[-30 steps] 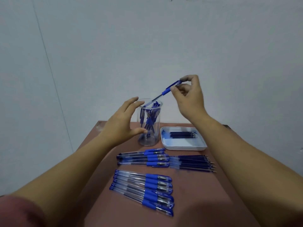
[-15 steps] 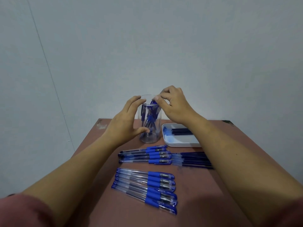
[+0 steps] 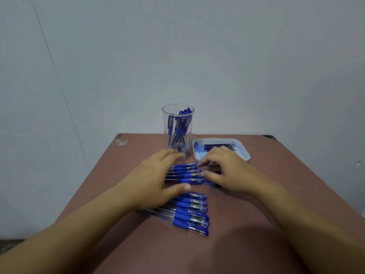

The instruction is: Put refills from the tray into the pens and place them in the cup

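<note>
— Hands lower than half a second ago? Off the cup (image 3: 178, 131) now?
— Yes, both down over the far row of pens (image 3: 185, 173). Left hand (image 3: 156, 179) spread wide and flat, holding nothing. Right hand (image 3: 225, 171) loosely curled, fingertips (image 3: 199, 164) at the cap ends; cannot tell whether pinching one.
— Surface, room?
— Reddish-brown table (image 3: 276, 194), scuffed at the far left corner; plain pale wall (image 3: 217, 56) behind.
— Task items?
— Clear cup upright, holding blue pens. White tray (image 3: 244, 153) just right of it, dark refills (image 3: 217, 146) inside. Near row of pens (image 3: 187, 214) untouched.
</note>
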